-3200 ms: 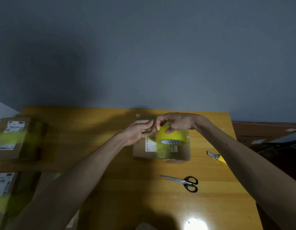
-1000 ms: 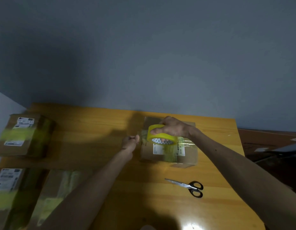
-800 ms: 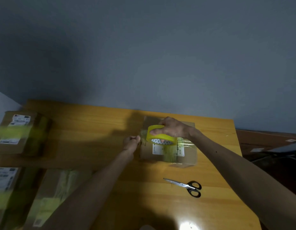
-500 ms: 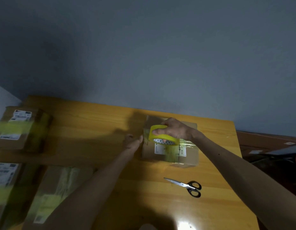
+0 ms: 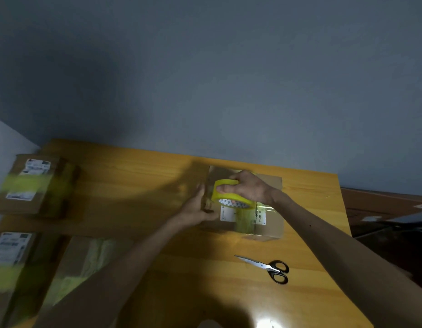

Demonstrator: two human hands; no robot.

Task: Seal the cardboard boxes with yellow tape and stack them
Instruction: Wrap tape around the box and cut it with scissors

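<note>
The yellow roll of tape [image 5: 231,197] is gripped by the curled fingers of the right hand [image 5: 249,188] atop the brown cardboard box [image 5: 269,223] on the wooden table [image 5: 134,185]. The left hand [image 5: 198,209], held clear and pinching a second ago, is now pressed straight-fingered against the box's left side.

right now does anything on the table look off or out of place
Nothing stands out. The right hand grips the yellow tape roll on the middle box, the left hand rests against that box's left side, and the scissors lie flat on the table.
</note>
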